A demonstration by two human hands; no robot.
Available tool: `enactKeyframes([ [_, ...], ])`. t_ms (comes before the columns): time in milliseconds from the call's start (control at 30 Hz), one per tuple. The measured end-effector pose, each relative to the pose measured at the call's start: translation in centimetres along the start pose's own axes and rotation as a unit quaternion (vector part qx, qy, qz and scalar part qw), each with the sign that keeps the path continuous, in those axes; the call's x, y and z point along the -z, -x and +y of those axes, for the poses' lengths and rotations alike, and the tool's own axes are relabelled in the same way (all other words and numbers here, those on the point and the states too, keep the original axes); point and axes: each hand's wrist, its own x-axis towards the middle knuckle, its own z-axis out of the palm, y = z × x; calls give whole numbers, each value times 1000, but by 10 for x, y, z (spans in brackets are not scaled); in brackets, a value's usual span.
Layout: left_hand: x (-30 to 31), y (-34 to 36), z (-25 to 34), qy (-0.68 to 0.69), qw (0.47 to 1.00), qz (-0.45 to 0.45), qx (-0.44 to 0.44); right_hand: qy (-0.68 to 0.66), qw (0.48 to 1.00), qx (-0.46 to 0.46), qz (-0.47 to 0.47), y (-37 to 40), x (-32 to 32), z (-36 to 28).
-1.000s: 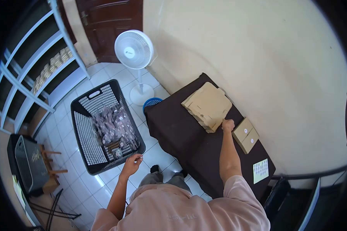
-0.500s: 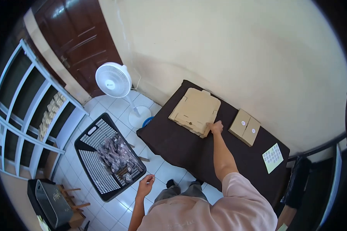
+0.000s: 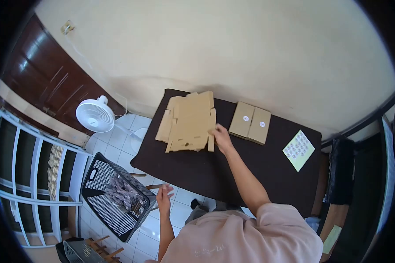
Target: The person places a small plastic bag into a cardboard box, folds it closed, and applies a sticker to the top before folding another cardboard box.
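Note:
My right hand [image 3: 222, 138] grips the right edge of a flat, unfolded cardboard box [image 3: 191, 118]. That piece is tilted over more flat cardboard [image 3: 163, 128], part of which shows at its left. Its flaps and slots are visible, with a small dark hole near the front edge. My left hand [image 3: 164, 196] hangs beside the front of the table, its fingers loosely apart and nothing seen in them. It is nearest to the black plastic basket [image 3: 114, 215], in which many small wrapped packets [image 3: 123, 193] lie.
Two closed cardboard boxes [image 3: 241, 119] with round stickers stand side by side on the dark tablecloth [image 3: 267, 175]. A sticker sheet [image 3: 299, 151] lies to their right. A white fan [image 3: 95, 115] stands left of the table, near a shelf rack [image 3: 35, 175].
My right hand has lifted and tilted the top flat box, fanning it away from the cardboard under it. My left hand has risen slightly, and its fingers have loosened. The view has turned.

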Motion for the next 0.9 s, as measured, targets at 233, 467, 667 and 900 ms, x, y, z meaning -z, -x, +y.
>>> enactKeyframes([
  [233,-123,-14,13,176,961,-173,123,5,996,-53,71,184,160,23],
  [467,-233,-34,-7,-149,967,-203,-47,423,857,-219,197,304,269,52],
  [667,-327,-109,48,-224,934,-170,-218,514,786,-103,329,253,279,18],
  [900,-383,-172,51,-365,902,-125,-196,226,934,-66,267,79,261,-21],
])
